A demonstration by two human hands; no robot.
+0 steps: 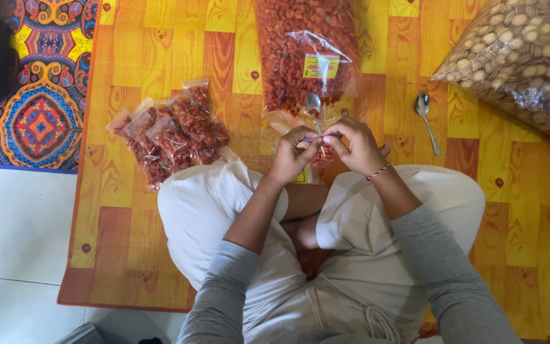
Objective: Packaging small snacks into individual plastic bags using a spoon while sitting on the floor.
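The small clear pouch (323, 151) of red-orange snack pieces sat just below the centre of the frame, above the person's crossed legs, held at its top edge between both hands. The pouch appeared filled; its mouth was being pinched along the strip, so sealing seemed the step in hand and not yet finished.

The left hand (292, 155) was closed in a pinch on the left end of the pouch top, thumb against the fingers. The right hand (356, 148) gripped the right end the same way, fingers curled, a red thread bracelet (378, 171) at the wrist.

As finished work, a heap of filled small pouches (172, 132) lay at centre left on the orange wood-pattern mat (128, 210). As remaining stock, the large bulk bag (305, 51) of the same snack lay open at top centre, still well filled, with a metal spoon (314, 108) at its mouth. A second spoon (426, 120) lay to the right, well apart. A large bag of pale round snacks (524, 54) occupied the upper right corner.
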